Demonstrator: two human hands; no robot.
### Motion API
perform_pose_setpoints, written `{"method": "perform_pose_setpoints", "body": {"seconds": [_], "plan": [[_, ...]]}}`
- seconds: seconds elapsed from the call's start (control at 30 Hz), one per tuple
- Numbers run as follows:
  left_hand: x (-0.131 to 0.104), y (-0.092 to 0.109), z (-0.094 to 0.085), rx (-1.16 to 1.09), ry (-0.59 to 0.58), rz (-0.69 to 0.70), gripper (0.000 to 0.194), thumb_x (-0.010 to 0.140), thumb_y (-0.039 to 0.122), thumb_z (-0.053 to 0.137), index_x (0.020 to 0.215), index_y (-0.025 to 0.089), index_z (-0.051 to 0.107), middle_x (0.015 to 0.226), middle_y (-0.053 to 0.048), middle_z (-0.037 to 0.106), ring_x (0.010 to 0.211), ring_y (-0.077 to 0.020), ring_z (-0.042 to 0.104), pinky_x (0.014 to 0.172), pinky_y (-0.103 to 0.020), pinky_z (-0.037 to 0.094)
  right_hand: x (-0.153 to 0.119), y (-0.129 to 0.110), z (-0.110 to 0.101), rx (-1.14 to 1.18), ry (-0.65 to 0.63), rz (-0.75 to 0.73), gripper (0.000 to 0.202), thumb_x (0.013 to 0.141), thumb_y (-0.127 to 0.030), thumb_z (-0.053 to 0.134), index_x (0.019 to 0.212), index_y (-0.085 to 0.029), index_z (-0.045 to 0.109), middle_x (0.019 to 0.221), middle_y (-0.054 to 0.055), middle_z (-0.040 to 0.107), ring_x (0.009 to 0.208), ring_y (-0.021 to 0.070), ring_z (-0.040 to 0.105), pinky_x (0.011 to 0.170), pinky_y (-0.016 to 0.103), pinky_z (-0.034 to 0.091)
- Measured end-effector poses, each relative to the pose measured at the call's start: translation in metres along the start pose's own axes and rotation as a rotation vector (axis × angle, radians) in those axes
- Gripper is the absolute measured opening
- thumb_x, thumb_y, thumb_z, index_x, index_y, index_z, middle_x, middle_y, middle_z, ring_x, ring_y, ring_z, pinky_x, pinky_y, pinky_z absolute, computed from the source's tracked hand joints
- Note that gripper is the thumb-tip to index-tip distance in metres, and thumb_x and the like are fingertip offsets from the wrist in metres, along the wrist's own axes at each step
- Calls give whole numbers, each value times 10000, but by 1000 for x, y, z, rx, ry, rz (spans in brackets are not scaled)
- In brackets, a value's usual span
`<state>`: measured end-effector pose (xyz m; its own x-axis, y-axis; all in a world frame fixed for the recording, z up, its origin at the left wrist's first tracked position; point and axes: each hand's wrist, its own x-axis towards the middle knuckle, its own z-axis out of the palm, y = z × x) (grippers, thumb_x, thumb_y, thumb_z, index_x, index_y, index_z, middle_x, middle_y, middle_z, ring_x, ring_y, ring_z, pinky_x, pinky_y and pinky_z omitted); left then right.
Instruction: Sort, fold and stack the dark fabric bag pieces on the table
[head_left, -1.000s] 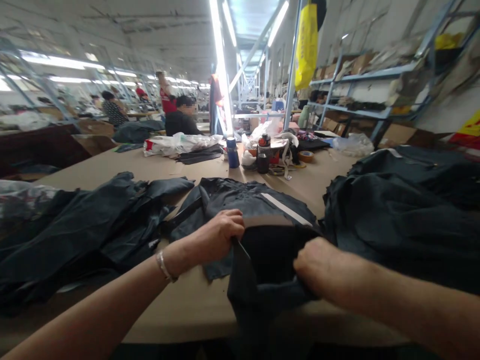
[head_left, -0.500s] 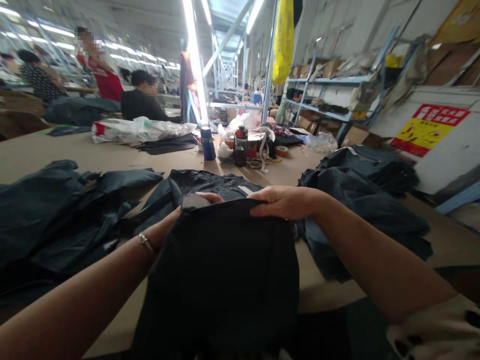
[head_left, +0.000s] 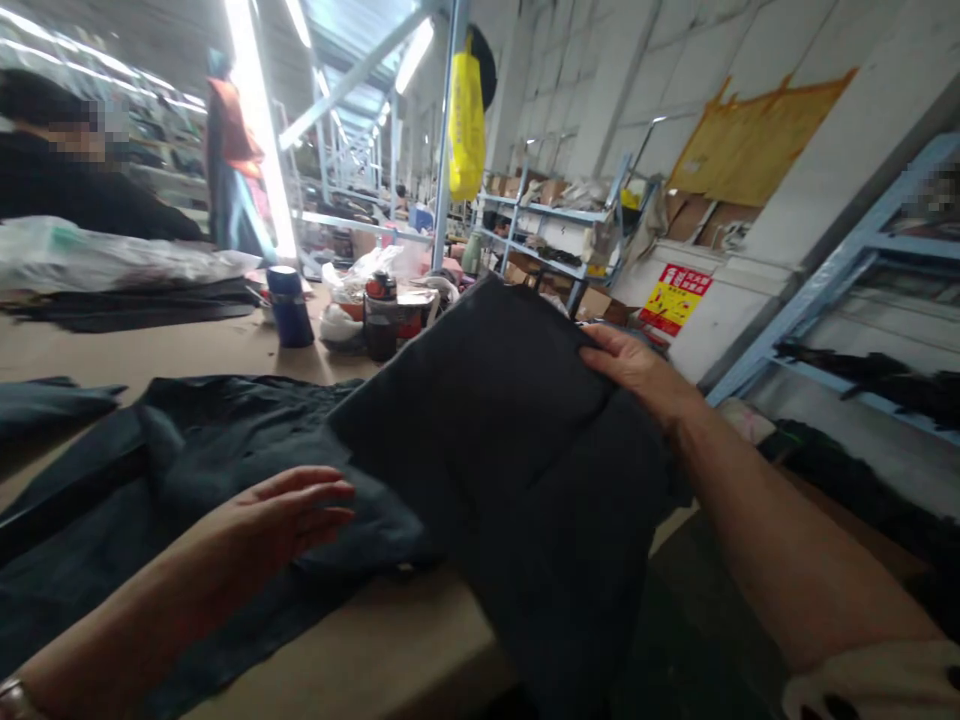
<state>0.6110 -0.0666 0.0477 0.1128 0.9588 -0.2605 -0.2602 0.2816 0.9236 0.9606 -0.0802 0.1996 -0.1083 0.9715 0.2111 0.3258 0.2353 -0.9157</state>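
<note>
"Over the desk, how are the hands?"

"I have my left hand empty, palm turned inward, fingers partly spread and slightly curled, in front of the garment. My right hand is pinched on the cloth by its upper right edge, thumb and fingers together."

"Where's the cloth?"

"Raised in front of me, one corner pointing up, its lower part hanging towards the near side. I can't tell whether it touches the desk."

"Edges and room?"

"The desk's near edge passes behind the cloth. I see a bare strip between the garment and that edge, and more bare top at the far left, before the plastic bag. Between my left hand and the cloth there's a small gap. Past the garment, the bottle and the cup limit the far side."

"Counts?"

"One cloth in hand, one garment spread below, one dark piece at the left, one blue bottle, one dark cup. Beyond, one yellow bag hangs from a post."
</note>
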Motion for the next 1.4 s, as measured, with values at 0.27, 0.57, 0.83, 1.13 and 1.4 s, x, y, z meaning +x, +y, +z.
{"method": "perform_pose_setpoints", "body": {"seconds": [0.27,0.57,0.83,1.13,1.4], "plan": [[17,-47,-32,-93,-46,-295,358,464,304,841,755,189,667,764,-22,724,728,-198,658,691,-297,506,-3,35,-163,-968,449,208,479,890,-372,465,1250,-59,506,1161,226,585,1011,243,601,860,358,472],[31,-45,-1,247,-214,19,235,627,326,749,743,133,681,758,-86,674,662,-158,607,593,-218,455,7,197,-45,-1274,56,373,682,844,-505,479,1410,-143,361,1470,196,272,1350,431,184,1022,664,162],[61,-58,4,425,-213,185,233,603,339,663,712,133,647,624,-21,598,575,-132,498,531,-222,372,11,185,-38,-1364,-63,494,402,759,-274,584,1149,-187,627,1284,163,529,1248,386,395,985,570,312],[20,-70,-8,475,-311,211,289,698,401,598,762,120,623,618,2,508,562,-97,371,536,-222,286,66,112,100,-1198,-79,122,348,933,-231,305,1157,-211,570,1214,60,579,1132,149,504,975,231,341],[-20,-87,-17,523,-391,148,258,772,375,555,774,123,610,638,7,483,605,-105,382,561,-229,297,93,188,173,-1008,-150,354,351,909,-385,487,1145,-133,549,1131,105,581,1019,207,565,895,430,446]]}}
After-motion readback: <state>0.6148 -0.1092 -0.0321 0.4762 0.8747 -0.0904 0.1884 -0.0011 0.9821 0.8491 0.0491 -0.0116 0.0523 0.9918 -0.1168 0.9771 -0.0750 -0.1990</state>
